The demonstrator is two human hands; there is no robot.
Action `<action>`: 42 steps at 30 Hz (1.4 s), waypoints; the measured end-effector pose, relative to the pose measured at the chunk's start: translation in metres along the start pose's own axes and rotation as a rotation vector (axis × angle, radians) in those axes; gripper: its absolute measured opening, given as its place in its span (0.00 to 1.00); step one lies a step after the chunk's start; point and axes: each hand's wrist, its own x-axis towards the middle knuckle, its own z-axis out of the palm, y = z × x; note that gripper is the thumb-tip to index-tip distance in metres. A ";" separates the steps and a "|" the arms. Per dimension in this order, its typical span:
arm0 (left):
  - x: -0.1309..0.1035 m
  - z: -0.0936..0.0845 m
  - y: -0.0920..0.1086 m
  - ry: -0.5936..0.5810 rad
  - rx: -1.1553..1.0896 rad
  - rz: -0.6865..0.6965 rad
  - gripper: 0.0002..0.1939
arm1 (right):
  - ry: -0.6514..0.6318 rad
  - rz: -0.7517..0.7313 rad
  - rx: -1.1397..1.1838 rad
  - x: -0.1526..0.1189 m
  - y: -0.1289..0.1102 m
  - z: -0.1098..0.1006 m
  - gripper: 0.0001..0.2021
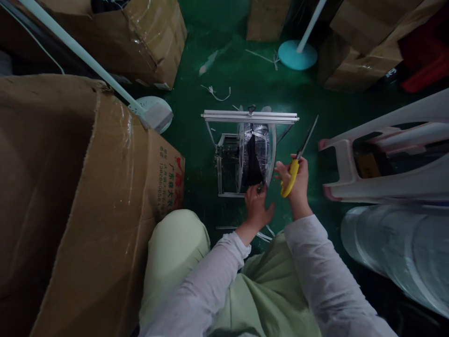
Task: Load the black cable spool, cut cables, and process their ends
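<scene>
My right hand (298, 180) grips yellow-handled scissors (290, 178), their blades pointing up and away to the right, clear of the reel. My left hand (257, 206) is at the near edge of a reel (257, 150) wound with black material and wrapped in shiny clear film. Its fingertips touch that edge and are partly hidden; the thumb stands apart. A pale strip crosses the upper part of the winding. Clear round side plates flank the reel, which sits in a metal frame (250, 116) on the green floor.
Cut white strips (217, 93) lie on the floor. A large open cardboard box (122, 187) stands at left, with more boxes (157, 37) behind. Round-based poles (298, 55) stand farther back. At right are a white plastic stool (343, 164) on its side and a large clear water bottle (393, 248).
</scene>
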 end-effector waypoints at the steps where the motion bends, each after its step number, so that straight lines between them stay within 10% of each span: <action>1: -0.001 0.001 0.002 -0.029 -0.003 -0.001 0.34 | -0.024 0.001 -0.030 -0.003 0.002 -0.004 0.32; 6: -0.003 0.002 0.011 -0.147 -0.068 -0.014 0.41 | -0.131 0.016 -0.190 -0.021 0.011 -0.016 0.33; 20: 0.005 0.004 -0.007 -0.031 -0.239 0.042 0.42 | 0.110 -0.199 -0.093 -0.003 -0.001 0.008 0.29; 30: -0.009 0.007 0.021 -0.043 -0.147 0.173 0.52 | -0.064 -0.042 -0.261 -0.020 0.004 -0.011 0.31; 36: -0.009 0.007 0.019 -0.021 -0.245 0.261 0.48 | 0.045 -0.078 -0.267 -0.022 0.008 0.002 0.28; 42: -0.004 0.017 -0.005 0.032 -0.325 0.011 0.39 | 0.083 -0.177 -0.152 -0.006 0.003 0.009 0.29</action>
